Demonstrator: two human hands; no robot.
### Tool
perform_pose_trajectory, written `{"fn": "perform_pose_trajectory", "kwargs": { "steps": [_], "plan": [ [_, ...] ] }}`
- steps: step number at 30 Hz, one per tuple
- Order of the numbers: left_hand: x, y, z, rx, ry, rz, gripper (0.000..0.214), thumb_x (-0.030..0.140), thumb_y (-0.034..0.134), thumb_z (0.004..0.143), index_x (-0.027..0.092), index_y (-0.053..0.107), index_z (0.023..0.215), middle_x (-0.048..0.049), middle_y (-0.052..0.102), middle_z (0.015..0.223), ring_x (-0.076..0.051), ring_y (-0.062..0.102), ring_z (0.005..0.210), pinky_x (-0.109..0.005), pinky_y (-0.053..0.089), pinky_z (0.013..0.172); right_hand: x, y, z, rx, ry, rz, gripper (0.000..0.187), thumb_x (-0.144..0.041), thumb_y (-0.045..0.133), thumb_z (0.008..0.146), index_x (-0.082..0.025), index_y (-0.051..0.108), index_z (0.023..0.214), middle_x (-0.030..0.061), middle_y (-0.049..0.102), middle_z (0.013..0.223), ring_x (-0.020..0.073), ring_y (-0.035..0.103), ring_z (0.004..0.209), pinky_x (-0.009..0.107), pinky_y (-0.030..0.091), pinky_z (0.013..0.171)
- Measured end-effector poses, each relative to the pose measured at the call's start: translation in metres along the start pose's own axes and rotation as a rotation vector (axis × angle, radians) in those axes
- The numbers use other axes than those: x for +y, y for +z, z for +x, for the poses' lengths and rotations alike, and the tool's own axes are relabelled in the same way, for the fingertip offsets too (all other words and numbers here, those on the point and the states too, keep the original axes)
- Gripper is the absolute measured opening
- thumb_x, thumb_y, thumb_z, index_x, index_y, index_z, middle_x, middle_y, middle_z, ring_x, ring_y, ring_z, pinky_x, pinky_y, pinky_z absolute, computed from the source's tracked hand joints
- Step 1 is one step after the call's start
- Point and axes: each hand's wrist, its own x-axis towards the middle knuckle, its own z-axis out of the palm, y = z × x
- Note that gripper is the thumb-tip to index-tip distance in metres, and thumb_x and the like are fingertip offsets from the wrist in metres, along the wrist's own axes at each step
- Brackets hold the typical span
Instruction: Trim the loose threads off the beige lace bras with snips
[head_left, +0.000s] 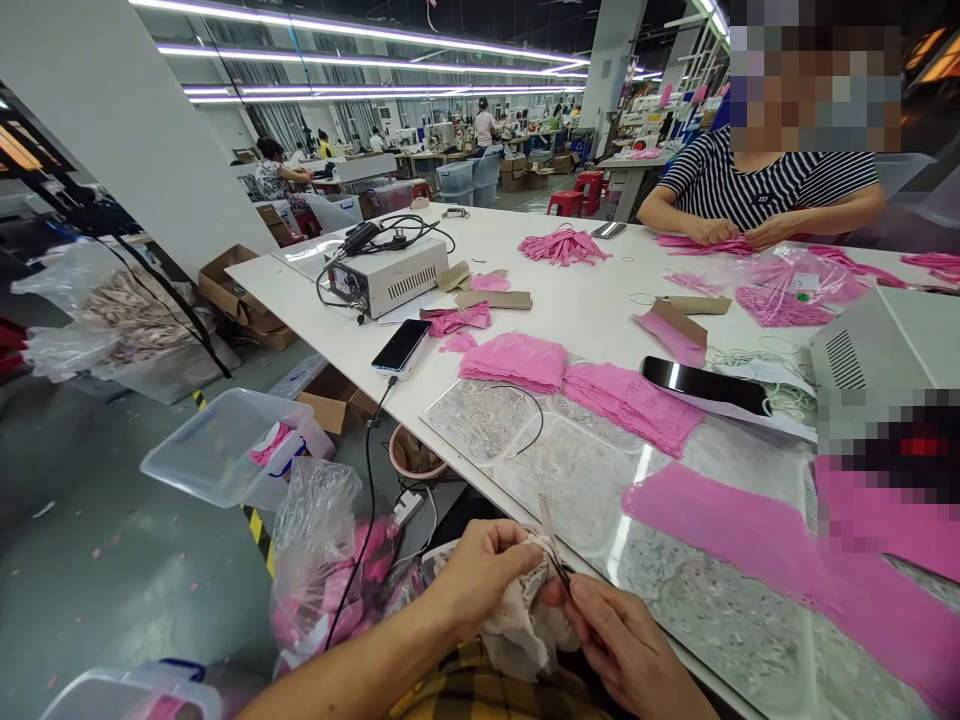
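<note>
Low at the table's near edge, my left hand (487, 570) pinches a piece of cream lace fabric (517, 620), which hangs in folds over my lap. My right hand (619, 635) is closed on a slim dark metal tool (559, 570); whether it is small snips or tweezers I cannot make out. Its tip meets the lace beside my left fingers, where a thin pale strip (546, 515) sticks up. Stacked pink lace pieces (514, 362) lie on the table beyond my hands, and a long pink fabric strip (727, 520) stretches to the right.
A grey power box (397, 280) with cables stands at the back left, near a phone (401, 345). Another black phone (705, 385) lies to the right, by a second machine (892, 350). Opposite, a person (765, 190) handles pink strips. Plastic bins (240, 450) and bags (322, 550) fill the left floor.
</note>
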Motion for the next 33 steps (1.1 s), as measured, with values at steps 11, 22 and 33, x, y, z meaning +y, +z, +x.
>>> {"fn": "perform_pose_trajectory", "kwargs": {
  "steps": [11, 22, 33],
  "plan": [
    [-0.001, 0.002, 0.001, -0.020, -0.023, -0.037, 0.027, 0.036, 0.068, 0.055, 0.015, 0.051, 0.052, 0.0054, 0.041, 0.047, -0.007, 0.032, 0.047, -0.022, 0.022, 0.048, 0.005, -0.013, 0.001, -0.033, -0.199, -0.121, 0.043, -0.057, 0.046, 0.084, -0.017, 0.060, 0.073, -0.0062, 0.026, 0.056, 0.0096, 0.023, 0.049, 0.021, 0.022, 0.042],
    [-0.006, 0.001, -0.004, -0.115, 0.180, 0.229, 0.023, 0.032, 0.058, 0.069, 0.014, 0.050, 0.057, 0.0045, 0.040, 0.053, -0.008, 0.032, 0.052, -0.021, 0.024, 0.050, -0.014, -0.001, 0.007, 0.300, -0.633, -0.608, 0.012, -0.029, 0.060, 0.079, -0.020, 0.066, 0.075, -0.0007, 0.051, 0.059, 0.0136, 0.046, 0.051, 0.024, 0.040, 0.049],
    [0.002, -0.003, -0.013, -0.101, 0.270, 0.484, 0.015, 0.019, 0.051, 0.070, 0.013, 0.059, 0.058, 0.0025, 0.045, 0.056, -0.011, 0.040, 0.057, -0.021, 0.030, 0.053, -0.020, -0.002, 0.015, 0.176, -0.373, -0.517, 0.018, -0.026, 0.055, 0.073, -0.020, 0.050, 0.056, -0.0061, 0.032, 0.051, 0.0108, 0.031, 0.047, 0.024, 0.026, 0.046]
  ]
}}
